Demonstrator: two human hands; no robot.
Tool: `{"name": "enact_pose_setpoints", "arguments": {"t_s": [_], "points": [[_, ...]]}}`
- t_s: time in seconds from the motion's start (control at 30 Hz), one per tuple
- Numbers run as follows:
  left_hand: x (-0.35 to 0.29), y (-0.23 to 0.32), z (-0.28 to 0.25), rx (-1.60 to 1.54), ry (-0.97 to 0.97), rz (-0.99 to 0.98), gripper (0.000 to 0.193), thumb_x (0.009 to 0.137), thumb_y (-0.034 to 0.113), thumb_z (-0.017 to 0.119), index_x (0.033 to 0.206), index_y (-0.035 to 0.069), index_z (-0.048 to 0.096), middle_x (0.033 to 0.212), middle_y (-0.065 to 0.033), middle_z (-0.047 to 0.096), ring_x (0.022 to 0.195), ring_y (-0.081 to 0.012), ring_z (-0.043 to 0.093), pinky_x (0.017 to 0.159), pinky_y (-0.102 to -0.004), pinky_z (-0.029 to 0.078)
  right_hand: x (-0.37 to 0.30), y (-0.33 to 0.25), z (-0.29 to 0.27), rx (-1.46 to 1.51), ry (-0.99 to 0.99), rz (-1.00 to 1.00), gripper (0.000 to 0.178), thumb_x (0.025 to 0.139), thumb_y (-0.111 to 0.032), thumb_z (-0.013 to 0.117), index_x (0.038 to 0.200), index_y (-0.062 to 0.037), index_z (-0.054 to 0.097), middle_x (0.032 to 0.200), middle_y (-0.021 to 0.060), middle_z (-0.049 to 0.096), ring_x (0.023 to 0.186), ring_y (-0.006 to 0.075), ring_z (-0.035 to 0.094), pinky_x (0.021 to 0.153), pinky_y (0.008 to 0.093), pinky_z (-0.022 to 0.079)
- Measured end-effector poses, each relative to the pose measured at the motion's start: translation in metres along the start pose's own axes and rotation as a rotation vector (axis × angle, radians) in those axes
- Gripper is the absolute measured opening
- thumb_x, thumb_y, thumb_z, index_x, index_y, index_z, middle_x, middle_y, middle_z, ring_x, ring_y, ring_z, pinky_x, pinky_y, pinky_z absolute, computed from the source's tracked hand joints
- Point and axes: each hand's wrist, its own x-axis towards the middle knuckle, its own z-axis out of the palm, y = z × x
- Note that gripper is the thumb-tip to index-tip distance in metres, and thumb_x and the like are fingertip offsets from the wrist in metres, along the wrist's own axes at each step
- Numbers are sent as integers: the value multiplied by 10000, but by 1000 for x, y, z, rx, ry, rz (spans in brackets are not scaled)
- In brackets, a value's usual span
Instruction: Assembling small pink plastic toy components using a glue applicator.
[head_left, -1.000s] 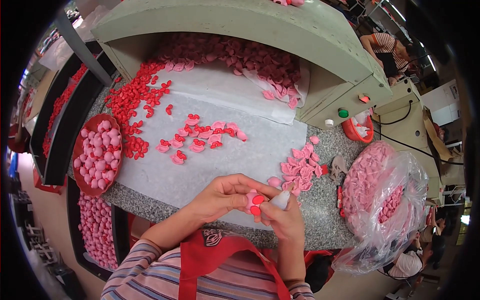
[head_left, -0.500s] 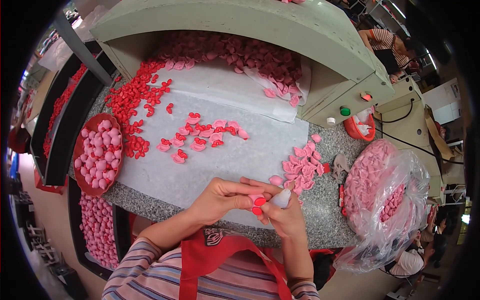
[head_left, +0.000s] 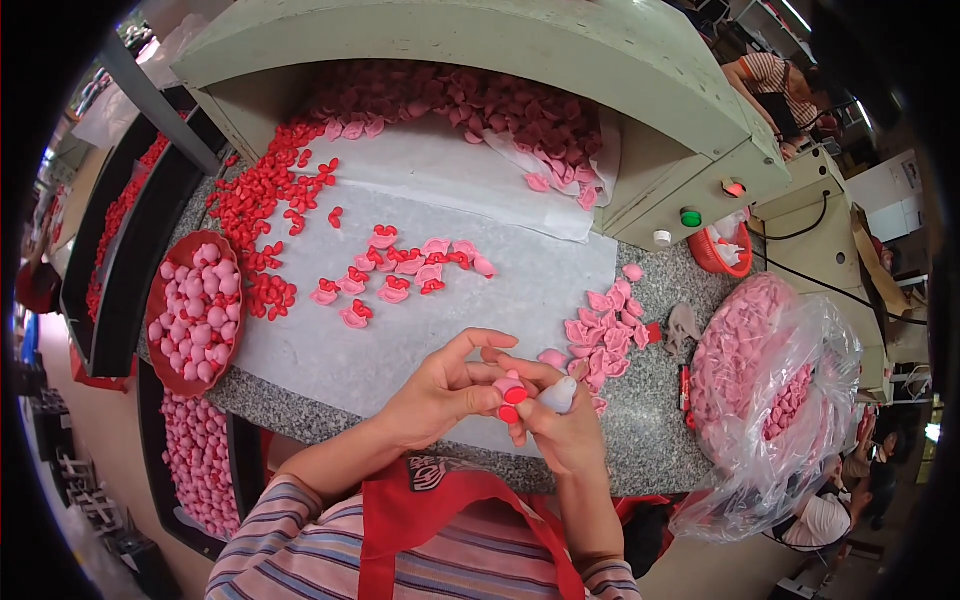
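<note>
My left hand (head_left: 436, 392) pinches a small pink piece with two round red ends (head_left: 513, 395) between thumb and finger, its index finger raised above it. Close against it, my right hand (head_left: 568, 432) is wrapped round a small translucent squeeze bottle (head_left: 561, 395) with a pale tip, and its fingers touch the pink piece too. Ahead on a white sheet (head_left: 330, 345) lie several pink shell-like pieces (head_left: 392, 291) with red parts on them. Right of my hands is a heap of loose pink pieces (head_left: 605, 330).
Loose red parts (head_left: 270, 205) spread at the far left, behind a red bowl (head_left: 232, 345) of pink balls. A pale green metal housing (head_left: 480, 35) arches over a pile of pink pieces. At the right sit a plastic bag (head_left: 830, 350) of pink pieces and a red basket (head_left: 706, 258).
My left index finger has lifted off the pink piece. The piece has turned slightly and shifted a little left and away from me. The bottle has moved slightly left in my right hand.
</note>
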Motion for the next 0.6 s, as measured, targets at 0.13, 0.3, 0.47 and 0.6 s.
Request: {"name": "enact_pose_setpoints", "arguments": {"t_s": [0.13,0.3,0.47,0.6], "points": [[2,0,1,-70,-49,-44,404,844,103,535,1179,75,311,1024,-145,555,930,-217,554,772,-358,445,-1,3,0,33,20,-5,345,750,-16,579,1091,7,534,866,75,573,554,93,524,444,201,419],[2,-5,0,-89,-90,8,366,857,137,515,1170,79,335,1036,-148,522,892,-238,540,752,-401,434,-1,5,1,48,41,-10,332,759,18,563,1089,-4,541,801,37,544,548,87,520,444,197,426],[2,-7,4,-140,-108,33,363,868,124,487,1189,71,326,1077,-148,488,893,-251,523,749,-415,435,-1,6,0,67,61,-8,308,752,9,581,1059,-13,563,729,12,493,535,86,511,422,197,405],[2,-9,3,-170,-169,48,370,875,108,463,1211,62,316,1171,-161,450,923,-263,510,751,-429,443,-3,6,1,61,73,-13,303,751,4,587,1053,-13,567,731,13,498,531,84,508,417,197,394]]}}
